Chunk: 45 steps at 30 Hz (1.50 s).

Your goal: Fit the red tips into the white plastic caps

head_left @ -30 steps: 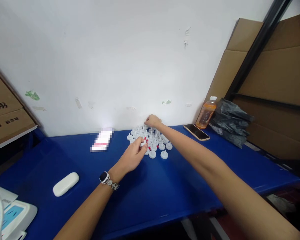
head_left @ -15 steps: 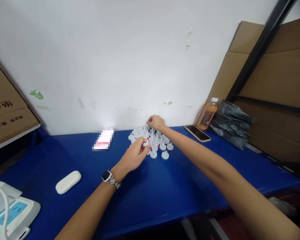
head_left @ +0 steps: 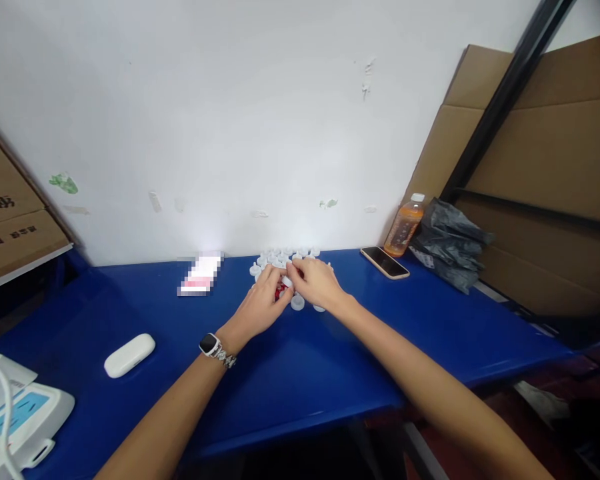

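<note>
Caps (head_left: 280, 257): small white plastic pieces, each with a little stem, are sitting in a cluster at the back of the blue tabletop (head_left: 330, 373), near the wall. Both hands are meeting at the cluster's near edge. Left hand (head_left: 260, 303) and right hand (head_left: 316, 283) are pinching together, fingertips touching, around a small red piece (head_left: 280, 291) and a white cap; I cannot tell which hand is gripping which part, the pieces are too small. Judging by the layout, they are pairing red parts with white caps. Only one red bit is showing, and most visible caps are looking plain white, so my guess is the bulk is left to do; finished ones cannot be told from unfinished. Two caps (head_left: 298, 303) are lying just below the right hand's fingers.

Further out: wristwatch (head_left: 211, 345) on the left wrist, white case (head_left: 129, 355) well to the left, white device (head_left: 15, 427) at the left corner, phone (head_left: 384, 261) and orange drink bottle (head_left: 404, 227) to the right, black bag (head_left: 450, 243) beside them, cardboard (head_left: 555, 147) leaning behind.
</note>
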{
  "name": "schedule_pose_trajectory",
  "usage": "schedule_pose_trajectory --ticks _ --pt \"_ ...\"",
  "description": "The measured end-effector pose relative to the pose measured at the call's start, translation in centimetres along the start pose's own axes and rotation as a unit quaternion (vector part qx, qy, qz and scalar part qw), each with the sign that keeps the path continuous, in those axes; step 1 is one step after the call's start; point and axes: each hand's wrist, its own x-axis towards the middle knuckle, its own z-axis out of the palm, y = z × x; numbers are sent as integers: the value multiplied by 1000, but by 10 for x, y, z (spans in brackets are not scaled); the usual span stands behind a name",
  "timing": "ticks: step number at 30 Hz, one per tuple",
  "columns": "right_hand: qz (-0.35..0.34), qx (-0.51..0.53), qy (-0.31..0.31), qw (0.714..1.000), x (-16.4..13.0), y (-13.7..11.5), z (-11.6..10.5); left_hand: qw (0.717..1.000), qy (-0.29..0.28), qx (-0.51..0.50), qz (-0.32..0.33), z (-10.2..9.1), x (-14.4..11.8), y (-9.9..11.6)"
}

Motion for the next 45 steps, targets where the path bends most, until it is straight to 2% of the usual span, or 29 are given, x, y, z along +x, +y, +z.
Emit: schedule_pose_trajectory --ticks 2,6,9,13,16,19,23,26,32,38,39,41,43,45 --pt "12 49 -11 999 -2 3 3 1000 -8 -6 7 -2 0 2" --pt "37 201 -13 979 -6 6 11 1000 18 -7 15 -3 -2 10" --pt "36 310 -11 950 -13 -1 15 999 31 -24 20 -2 -3 15" --pt "70 433 -10 898 -17 -10 18 998 46 -33 21 -1 -4 16" --pt "90 482 2 872 -15 -12 21 997 62 2 43 -2 -2 13" --pt "115 526 12 842 -10 -12 21 991 81 51 95 -6 1 12" --pt "178 582 -17 793 -6 -17 14 973 79 139 163 -13 7 11" --pt "196 600 -43 774 -6 -20 8 963 80 168 194 -17 10 11" --pt "222 583 -68 778 -6 -20 4 973 52 139 178 -23 11 7" --pt "231 600 -95 760 -7 -24 4 973 30 127 188 -29 11 6" --pt "225 595 -91 767 -8 -25 6 976 30 115 185 -29 11 7" --pt "186 564 -62 802 -10 -24 9 985 34 68 158 -28 10 10" --pt "132 514 0 848 -10 -18 9 993 45 -21 107 -29 9 11" --pt "99 463 73 878 -8 -4 6 986 78 -137 55 -33 9 9"
